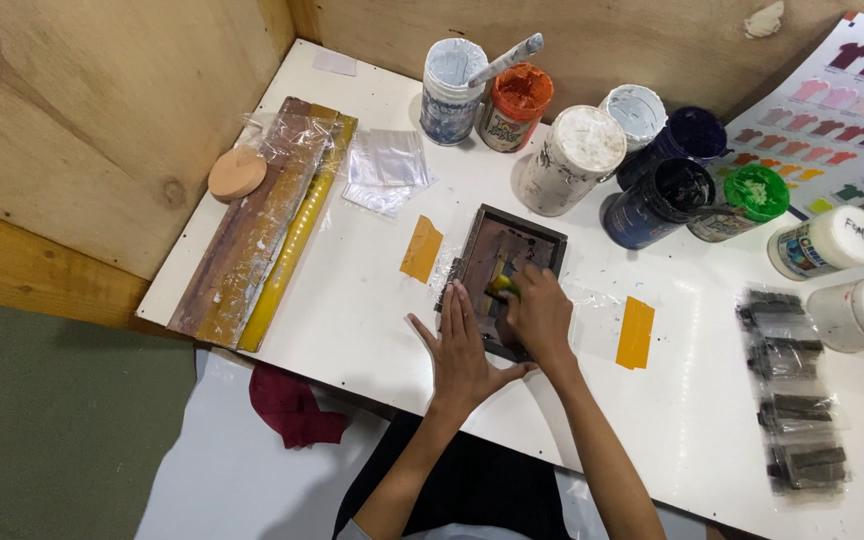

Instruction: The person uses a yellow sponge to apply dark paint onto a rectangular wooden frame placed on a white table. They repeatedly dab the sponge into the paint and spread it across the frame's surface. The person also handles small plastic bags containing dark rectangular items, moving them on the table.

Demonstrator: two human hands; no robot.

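A small dark-framed printing screen [524, 228] lies on the white table [372, 300], over a clear plastic sheet held down by two orange tape strips [421, 248]. My left hand [460, 352] lies flat with fingers spread on the frame's near left edge, pressing it down. My right hand [540, 312] is closed on a small yellow-green squeegee [501, 285] resting on the mesh inside the frame.
Several open paint jars [572, 158] stand along the back, one with a stirring stick [505, 59]. Long squeegees [252, 230] and plastic bags [387, 168] lie at left, bagged dark pieces [790, 405] at right. A colour chart [832, 110] leans at back right. A red rag [292, 405] lies below.
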